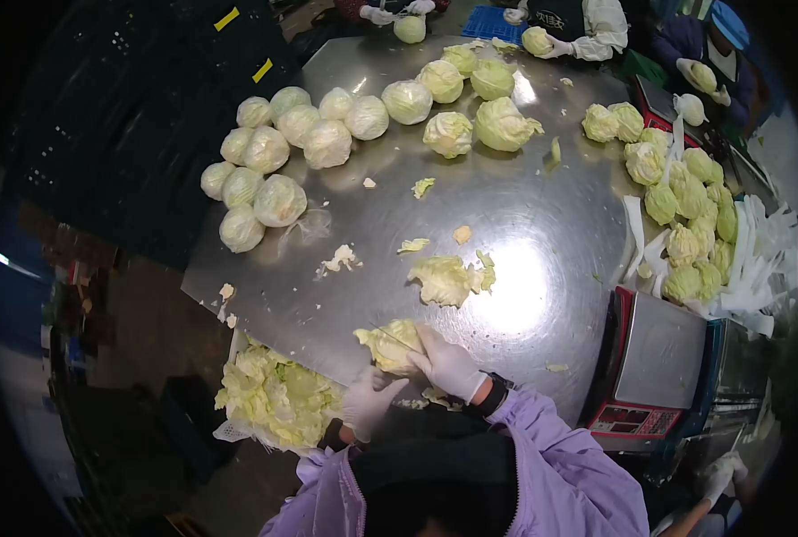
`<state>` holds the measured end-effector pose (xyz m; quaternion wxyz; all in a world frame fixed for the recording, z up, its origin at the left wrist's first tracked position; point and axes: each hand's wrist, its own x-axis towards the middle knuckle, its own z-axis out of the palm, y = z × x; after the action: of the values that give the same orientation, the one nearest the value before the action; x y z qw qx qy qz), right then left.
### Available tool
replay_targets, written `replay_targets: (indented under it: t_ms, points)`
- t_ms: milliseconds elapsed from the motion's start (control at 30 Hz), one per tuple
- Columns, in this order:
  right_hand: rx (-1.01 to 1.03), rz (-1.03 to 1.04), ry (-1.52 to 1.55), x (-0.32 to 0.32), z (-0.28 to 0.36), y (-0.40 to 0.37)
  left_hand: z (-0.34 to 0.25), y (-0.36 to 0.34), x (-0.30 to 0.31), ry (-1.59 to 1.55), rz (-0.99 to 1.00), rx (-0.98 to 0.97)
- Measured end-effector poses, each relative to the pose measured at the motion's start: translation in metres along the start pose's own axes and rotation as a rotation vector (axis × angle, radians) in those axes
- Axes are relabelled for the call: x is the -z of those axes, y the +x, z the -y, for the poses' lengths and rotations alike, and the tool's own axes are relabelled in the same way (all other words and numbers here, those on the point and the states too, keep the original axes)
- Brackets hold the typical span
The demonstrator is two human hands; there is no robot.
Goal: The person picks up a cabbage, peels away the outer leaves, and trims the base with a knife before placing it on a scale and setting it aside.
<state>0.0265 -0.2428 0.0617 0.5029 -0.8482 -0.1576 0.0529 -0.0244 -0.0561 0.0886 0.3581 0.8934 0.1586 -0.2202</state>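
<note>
A pale green cabbage rests near the front edge of the steel table, its outer leaves ruffled. My right hand, in a white glove, grips it from the right side, with the thumb over its lower part. My left hand, also gloved, is just below the cabbage, thumb apart from the fingers; nothing shows in it. Loose cabbage leaves lie a little beyond the cabbage. To the left of my left hand is a container heaped with trimmed leaves.
Several wrapped cabbages stand at the table's left, unwrapped ones farther back. Leaf scraps dot the steel table. A red scale and piled cabbages are at the right. Other people handle cabbages across the table.
</note>
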Motion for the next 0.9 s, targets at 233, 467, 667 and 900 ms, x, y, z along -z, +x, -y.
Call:
replay_targets:
  t_ms: [233,467,667,900]
  points:
    - [0.024,0.186,-0.220,0.022,0.000,0.006,-0.007,0.041,-0.015,0.006,-0.076,-0.463]
    - [-0.045,0.289,-0.045,0.029,-0.031,0.033,-0.002,0.053,-0.013,-0.082,-0.054,-0.383]
    - [-0.014,0.139,0.087,0.026,-0.030,0.033,0.007,0.050,-0.012,-0.149,-0.017,-0.452]
    - [-0.269,0.027,-0.084,0.013,-0.067,0.065,0.040,0.040,-0.018,-0.427,0.041,-0.521]
